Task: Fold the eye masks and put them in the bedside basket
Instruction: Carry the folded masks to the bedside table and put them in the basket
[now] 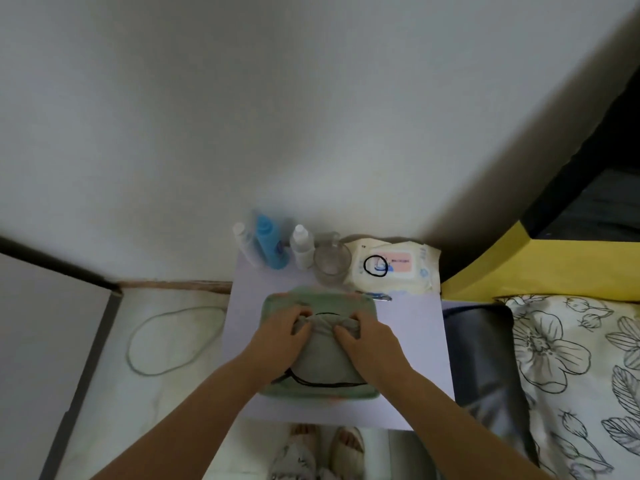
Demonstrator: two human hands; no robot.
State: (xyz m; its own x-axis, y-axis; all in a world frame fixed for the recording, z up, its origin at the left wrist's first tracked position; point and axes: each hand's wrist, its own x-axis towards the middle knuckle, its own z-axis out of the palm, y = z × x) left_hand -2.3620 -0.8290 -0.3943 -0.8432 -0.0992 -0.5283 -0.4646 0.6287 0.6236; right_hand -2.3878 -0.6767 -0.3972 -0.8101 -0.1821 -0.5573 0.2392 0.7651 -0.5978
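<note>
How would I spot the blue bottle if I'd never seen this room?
Find the small pale table against the white wall, beside the bed. Along its back edge stands a row of containers; the blue bottle is second from the left, between two white bottles. It is the only bright blue one and the tallest.

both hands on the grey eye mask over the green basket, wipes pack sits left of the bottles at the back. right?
Not quite. The head view shows the wipes pack right of the bottles, past the glass jar. The rest holds: left hand and right hand both press the grey eye mask over the green basket.
</note>
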